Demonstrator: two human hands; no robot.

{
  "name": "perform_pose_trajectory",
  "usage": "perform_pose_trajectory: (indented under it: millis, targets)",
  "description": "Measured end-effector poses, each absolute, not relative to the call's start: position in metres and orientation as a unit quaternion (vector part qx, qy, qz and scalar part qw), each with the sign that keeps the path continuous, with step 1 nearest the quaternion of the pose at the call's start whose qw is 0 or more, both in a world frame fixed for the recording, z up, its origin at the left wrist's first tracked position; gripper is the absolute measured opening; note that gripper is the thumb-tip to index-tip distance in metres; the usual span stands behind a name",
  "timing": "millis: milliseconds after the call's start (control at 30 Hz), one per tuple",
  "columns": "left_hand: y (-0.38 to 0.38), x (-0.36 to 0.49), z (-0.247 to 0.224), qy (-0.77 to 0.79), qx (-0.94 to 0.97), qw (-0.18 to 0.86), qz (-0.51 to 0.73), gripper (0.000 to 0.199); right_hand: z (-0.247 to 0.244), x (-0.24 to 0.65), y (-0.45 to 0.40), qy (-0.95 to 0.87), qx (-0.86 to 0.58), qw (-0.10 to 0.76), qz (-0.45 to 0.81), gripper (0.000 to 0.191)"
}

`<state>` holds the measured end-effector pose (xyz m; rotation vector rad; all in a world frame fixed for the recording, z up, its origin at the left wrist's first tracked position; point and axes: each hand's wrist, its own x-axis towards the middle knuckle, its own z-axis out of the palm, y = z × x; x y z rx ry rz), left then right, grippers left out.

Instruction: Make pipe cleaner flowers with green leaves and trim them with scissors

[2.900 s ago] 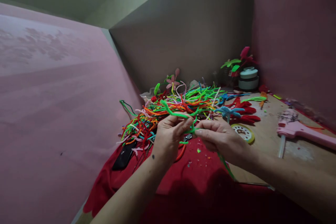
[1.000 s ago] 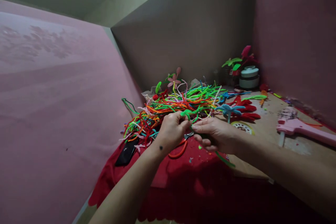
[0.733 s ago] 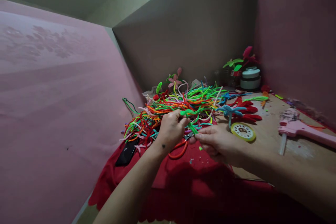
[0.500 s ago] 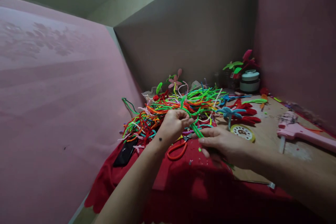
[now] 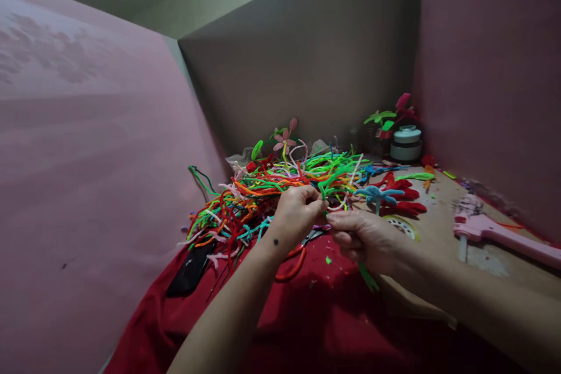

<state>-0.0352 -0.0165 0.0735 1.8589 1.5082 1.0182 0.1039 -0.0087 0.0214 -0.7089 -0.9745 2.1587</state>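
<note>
Between my two hands is a bundle of green pipe cleaners (image 5: 367, 277); its upper part sticks up past my left fingertips and its lower ends come out beneath my right palm. My left hand (image 5: 300, 210) pinches it with thumb and forefinger. Close against it, my right hand (image 5: 366, 236) is closed around the bundle, the tips of both hands almost touching. Scissors with red handles (image 5: 293, 267) lie under my left wrist, partly covered. Behind the hands spreads a large heap of coloured pipe cleaners (image 5: 245, 190).
To the right are a blue pipe-cleaner flower (image 5: 377, 194), red pipe-cleaner pieces (image 5: 405, 191), a yellow-rimmed spool (image 5: 402, 227) and a pink glue gun (image 5: 491, 231). A black phone (image 5: 189, 272) lies left on the red cloth (image 5: 280, 315). A lidded jar (image 5: 405, 145) stands at the back.
My right hand has moved up close to my left, and its fingers have curled from loosely stretched to closed around the green pipe cleaners. The view has shifted slightly.
</note>
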Motion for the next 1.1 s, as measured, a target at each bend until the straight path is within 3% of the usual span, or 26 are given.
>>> perform_pose_trajectory:
  millis: [100, 200, 400, 633, 1100]
  targets:
    - [-0.013, -0.032, 0.067, 0.578, 0.706, 0.191, 0.362, 0.018, 0.013, 0.102, -0.012, -0.434, -0.278, 0.355, 0.780, 0.030]
    - [-0.009, -0.032, 0.058, 0.583, 0.707, 0.183, 0.356, 0.018, 0.008, 0.103, -0.011, -0.458, -0.292, 0.349, 0.764, 0.031]
    - [0.001, -0.039, 0.048, 0.532, 0.689, 0.337, 0.359, 0.026, 0.004, 0.103, -0.002, -0.474, -0.279, 0.363, 0.752, 0.023]
    - [-0.004, -0.049, 0.057, 0.517, 0.661, 0.438, 0.324, 0.018, 0.007, 0.100, -0.003, -0.450, -0.308, 0.394, 0.740, 0.021]
    - [-0.013, -0.050, 0.060, 0.501, 0.746, 0.296, 0.324, 0.012, 0.009, 0.102, -0.005, -0.479, -0.305, 0.419, 0.708, 0.025]
